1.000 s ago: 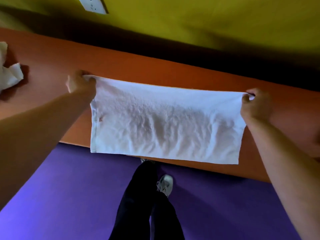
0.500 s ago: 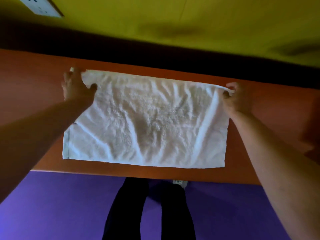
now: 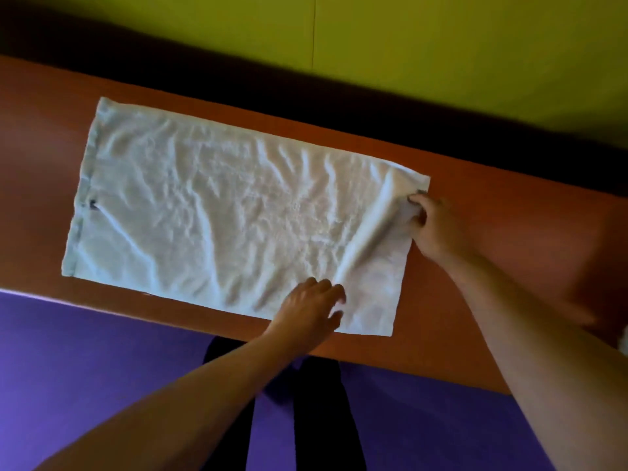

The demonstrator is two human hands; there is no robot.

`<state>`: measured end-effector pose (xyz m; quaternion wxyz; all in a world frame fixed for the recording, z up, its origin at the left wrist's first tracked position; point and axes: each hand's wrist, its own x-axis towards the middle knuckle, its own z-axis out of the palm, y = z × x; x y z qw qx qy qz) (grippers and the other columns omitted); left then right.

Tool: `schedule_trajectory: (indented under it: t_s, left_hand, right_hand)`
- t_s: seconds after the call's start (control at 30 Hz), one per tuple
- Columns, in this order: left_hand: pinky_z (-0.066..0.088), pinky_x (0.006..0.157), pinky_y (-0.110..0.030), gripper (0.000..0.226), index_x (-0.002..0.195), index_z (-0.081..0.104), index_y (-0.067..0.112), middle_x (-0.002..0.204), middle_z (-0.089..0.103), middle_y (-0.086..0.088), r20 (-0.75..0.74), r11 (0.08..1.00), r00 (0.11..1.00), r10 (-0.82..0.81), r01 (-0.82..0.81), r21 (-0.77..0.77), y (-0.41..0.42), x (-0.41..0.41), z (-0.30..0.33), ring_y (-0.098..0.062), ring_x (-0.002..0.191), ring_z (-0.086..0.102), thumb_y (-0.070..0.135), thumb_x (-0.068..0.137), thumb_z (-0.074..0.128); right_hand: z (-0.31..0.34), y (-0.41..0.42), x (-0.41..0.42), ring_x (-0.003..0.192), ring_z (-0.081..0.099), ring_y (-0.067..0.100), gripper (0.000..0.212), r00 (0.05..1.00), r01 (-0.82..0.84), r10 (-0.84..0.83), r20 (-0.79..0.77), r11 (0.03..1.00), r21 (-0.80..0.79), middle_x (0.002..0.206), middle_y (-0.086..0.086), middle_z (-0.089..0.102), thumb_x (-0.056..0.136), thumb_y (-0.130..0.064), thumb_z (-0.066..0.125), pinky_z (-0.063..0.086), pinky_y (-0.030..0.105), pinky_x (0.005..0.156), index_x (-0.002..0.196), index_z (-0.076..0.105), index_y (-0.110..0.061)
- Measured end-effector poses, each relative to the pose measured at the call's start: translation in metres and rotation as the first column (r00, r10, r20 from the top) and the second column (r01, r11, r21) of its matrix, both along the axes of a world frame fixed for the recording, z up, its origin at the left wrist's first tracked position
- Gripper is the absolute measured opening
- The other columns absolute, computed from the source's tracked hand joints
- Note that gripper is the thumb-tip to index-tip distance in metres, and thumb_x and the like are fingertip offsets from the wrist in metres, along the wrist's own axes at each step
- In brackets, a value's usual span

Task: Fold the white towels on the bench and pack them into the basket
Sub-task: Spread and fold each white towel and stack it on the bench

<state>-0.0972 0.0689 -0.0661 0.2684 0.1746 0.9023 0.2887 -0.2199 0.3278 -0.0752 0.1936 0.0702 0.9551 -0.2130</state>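
Observation:
A white towel (image 3: 231, 212) lies spread flat and wrinkled on the orange bench (image 3: 509, 239). My right hand (image 3: 438, 229) pinches the towel's right edge a little below the far corner and lifts it slightly, raising a ridge in the cloth. My left hand (image 3: 312, 311) has its fingers spread over the towel's near edge, right of the middle; whether it touches the cloth is unclear. The towel's left edge, with a small dark tag, lies free. No basket is in view.
The bench runs left to right along a yellow-green wall (image 3: 441, 52), with a dark gap behind it. A purple floor (image 3: 85, 368) lies in front of the bench. My dark trouser legs (image 3: 306, 419) stand at the near edge.
The towel now lies flat on the bench. My left hand let go of the far left corner and moved to the near edge. My right hand slid down the right edge.

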Motion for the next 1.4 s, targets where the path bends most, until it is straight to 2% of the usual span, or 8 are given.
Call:
schedule_trajectory:
  t_s: [0.17, 0.53, 0.7, 0.87, 0.97, 1.07, 1.2, 1.4]
  left_hand:
    - [0.051, 0.089, -0.037, 0.048, 0.124, 0.053, 0.021, 0.117, 0.056, -0.002, -0.043, 0.975, 0.981, -0.187, 0.181, -0.13, 0.052, 0.045, -0.022, -0.024, 0.102, 0.054, 0.036, 0.08, 0.065]
    - [0.049, 0.058, -0.027, 0.035, 0.091, 0.064, 0.015, 0.077, 0.057, 0.002, -0.248, 0.982, 0.967, -0.064, 0.017, -0.189, 0.067, 0.056, -0.029, -0.016, 0.064, 0.054, -0.003, 0.063, 0.076]
    - [0.055, 0.072, -0.037, 0.059, 0.117, 0.053, 0.023, 0.108, 0.06, -0.003, -0.081, 0.958, 0.994, -0.076, 0.05, -0.282, 0.069, 0.071, -0.022, -0.027, 0.096, 0.063, 0.033, 0.068, 0.082]
    - [0.053, 0.061, -0.024, 0.049, 0.097, 0.064, 0.028, 0.086, 0.063, 0.004, -0.114, 0.953, 0.975, -0.19, 0.156, -0.258, 0.07, 0.051, -0.029, -0.014, 0.065, 0.063, 0.021, 0.056, 0.09]
    - [0.047, 0.053, -0.024, 0.029, 0.104, 0.066, 0.02, 0.087, 0.063, 0.002, -0.129, 0.954, 0.962, -0.24, 0.209, -0.217, 0.062, 0.042, -0.028, -0.014, 0.064, 0.063, 0.02, 0.076, 0.075]
    - [0.044, 0.058, -0.032, 0.034, 0.122, 0.042, 0.011, 0.094, 0.057, -0.005, -0.056, 0.994, 0.997, -0.056, 0.05, -0.094, 0.05, 0.04, -0.012, -0.023, 0.076, 0.061, 0.009, 0.094, 0.023]
    - [0.037, 0.054, -0.024, 0.018, 0.107, 0.041, 0.025, 0.082, 0.058, 0.008, 0.198, 0.868, 0.868, 0.456, -0.483, 0.114, 0.014, 0.046, 0.034, -0.011, 0.065, 0.053, 0.018, 0.095, 0.053]
    - [0.032, 0.05, -0.031, 0.018, 0.078, 0.04, 0.02, 0.062, 0.05, -0.009, 0.328, 0.617, 0.656, 0.679, -0.753, 0.229, -0.077, 0.046, 0.086, -0.011, 0.05, 0.039, 0.022, 0.096, 0.043]
  right_hand:
    - [-0.011, 0.013, -0.016, 0.084, 0.061, 0.02, 0.043, 0.937, 0.338, -0.347, -0.024, 0.924, -0.18, 0.1, 0.0, 0.058, 0.097, -0.027, 0.066, 0.036, 0.023, 0.057, 0.135, 0.047, -0.018]
    - [-0.016, 0.006, -0.042, 0.061, 0.047, 0.009, 0.006, 0.905, 0.41, -0.425, 0.001, 0.872, -0.266, 0.092, 0.006, 0.057, 0.102, -0.021, 0.057, 0.03, 0.022, 0.051, 0.1, 0.053, -0.016]
    - [-0.003, 0.004, -0.042, 0.069, 0.053, 0.013, 0.009, 0.891, 0.427, -0.454, -0.007, 0.843, -0.326, 0.094, 0.006, 0.062, 0.098, -0.018, 0.061, 0.034, 0.022, 0.055, 0.104, 0.059, -0.011]
    - [-0.002, 0.002, -0.043, 0.067, 0.05, 0.006, 0.019, 0.898, 0.421, -0.44, 0.009, 0.855, -0.303, 0.096, 0.006, 0.062, 0.099, -0.018, 0.061, 0.034, 0.023, 0.056, 0.114, 0.062, -0.006]
    - [0.002, 0.004, -0.042, 0.066, 0.05, 0.006, 0.01, 0.901, 0.413, -0.434, 0.002, 0.855, -0.314, 0.087, 0.002, 0.061, 0.098, -0.016, 0.061, 0.034, 0.022, 0.056, 0.106, 0.061, -0.011]
    - [0.014, -0.001, -0.044, 0.075, 0.058, 0.016, 0.014, 0.874, 0.45, -0.486, -0.011, 0.817, -0.359, 0.086, 0.002, 0.064, 0.096, -0.02, 0.065, 0.039, 0.025, 0.063, 0.105, 0.067, -0.009]
    - [0.038, -0.035, -0.052, 0.074, 0.067, 0.005, 0.009, 0.82, 0.51, -0.571, 0.039, 0.698, -0.502, 0.087, -0.005, 0.07, 0.092, -0.017, 0.067, 0.049, 0.023, 0.065, 0.085, 0.067, -0.022]
    - [0.068, -0.157, -0.077, 0.074, 0.067, 0.009, 0.012, 0.842, 0.471, -0.53, 0.101, 0.629, -0.619, 0.084, -0.006, 0.068, 0.093, -0.021, 0.068, 0.051, 0.026, 0.062, 0.082, 0.065, -0.026]
